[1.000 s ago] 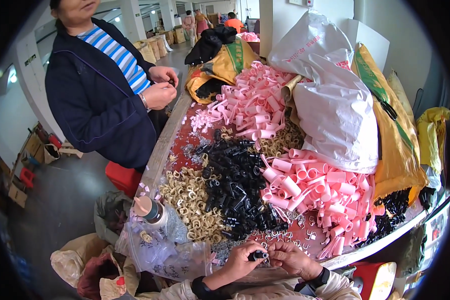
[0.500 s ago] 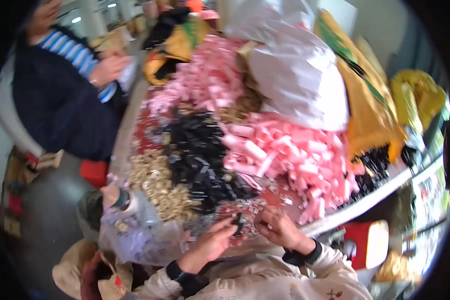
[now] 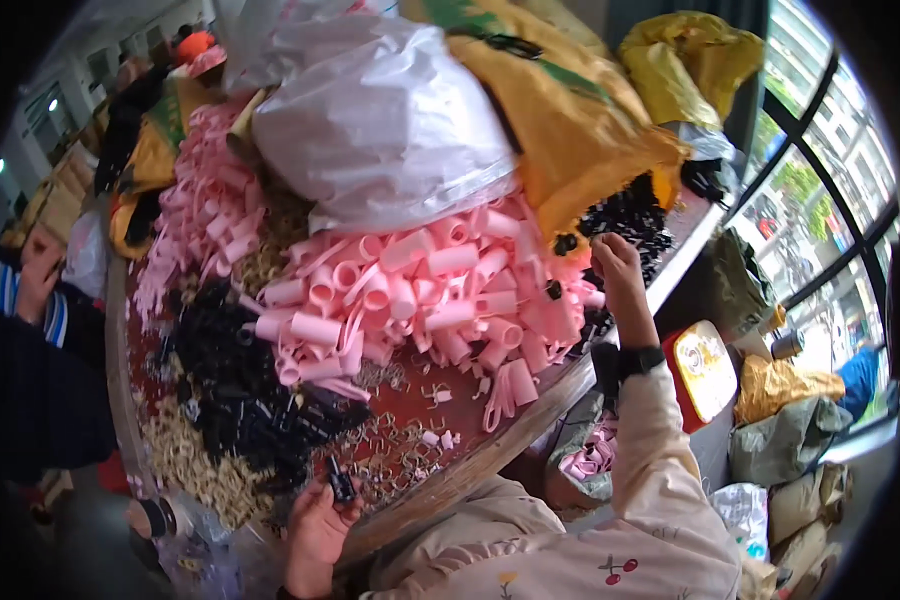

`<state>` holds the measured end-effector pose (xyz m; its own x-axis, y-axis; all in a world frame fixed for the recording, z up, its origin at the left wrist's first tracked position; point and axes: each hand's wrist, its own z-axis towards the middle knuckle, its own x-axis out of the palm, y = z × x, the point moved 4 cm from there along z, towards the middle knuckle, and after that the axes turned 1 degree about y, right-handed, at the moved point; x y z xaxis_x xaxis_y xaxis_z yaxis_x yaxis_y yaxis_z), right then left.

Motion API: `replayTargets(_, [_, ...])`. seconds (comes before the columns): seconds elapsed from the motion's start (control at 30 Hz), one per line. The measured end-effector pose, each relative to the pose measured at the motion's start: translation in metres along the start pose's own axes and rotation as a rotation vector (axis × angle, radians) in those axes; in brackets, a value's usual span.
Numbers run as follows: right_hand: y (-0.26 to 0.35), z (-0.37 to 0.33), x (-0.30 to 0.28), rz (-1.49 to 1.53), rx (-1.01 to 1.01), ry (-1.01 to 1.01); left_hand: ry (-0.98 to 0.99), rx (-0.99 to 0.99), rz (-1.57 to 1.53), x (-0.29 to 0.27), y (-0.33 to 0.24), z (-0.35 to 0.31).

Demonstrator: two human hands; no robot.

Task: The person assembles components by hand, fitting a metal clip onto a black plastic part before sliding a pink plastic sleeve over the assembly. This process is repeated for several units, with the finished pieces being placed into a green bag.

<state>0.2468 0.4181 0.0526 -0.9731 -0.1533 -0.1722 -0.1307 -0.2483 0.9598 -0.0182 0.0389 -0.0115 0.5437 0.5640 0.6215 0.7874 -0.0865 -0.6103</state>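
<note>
My left hand (image 3: 315, 530), near the table's front edge, holds a small black plastic part (image 3: 340, 482) between thumb and fingers. My right hand (image 3: 620, 270) is stretched out to the far right, with its fingers closed together. What it holds, if anything, is hidden. Beside it lies a heap of small black pieces (image 3: 625, 215) at the mouth of an orange woven sack (image 3: 560, 120). Left of that hand spreads a big pile of pink plastic tubes (image 3: 420, 285). Small metal clips (image 3: 385, 445) are scattered close to my left hand.
Black parts (image 3: 235, 385) and beige rings (image 3: 195, 465) are heaped on the left of the red table. A large white sack (image 3: 380, 130) stands behind the pink pile. Another person (image 3: 35, 340) sits at the left. A red container (image 3: 703, 375) stands at the right.
My right hand has left the spot beside my left hand and reached far right to the black heap. The view has turned to the right. The black part stays in my left hand.
</note>
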Motion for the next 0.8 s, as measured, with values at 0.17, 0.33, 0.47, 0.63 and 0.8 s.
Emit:
replayTargets(0.17, [0.043,-0.116,0.115,0.260,0.126,0.597,0.050,-0.008,-0.010,0.021,0.000,0.010])
replayTargets(0.33, [0.029,-0.157,0.140,0.248,0.235,0.902,0.147,-0.031,0.025,0.027,-0.027,0.017])
replayTargets(0.47, [0.023,-0.150,0.130,0.284,0.261,0.746,-0.012,0.182,-0.069,-0.029,-0.080,0.029])
replayTargets(0.63, [0.020,-0.153,0.142,0.326,0.329,0.737,-0.204,0.264,-0.168,-0.049,-0.092,0.028])
replayTargets(0.8, [0.045,-0.166,0.155,0.193,0.249,0.841,0.112,0.188,-0.128,0.016,-0.068,-0.006])
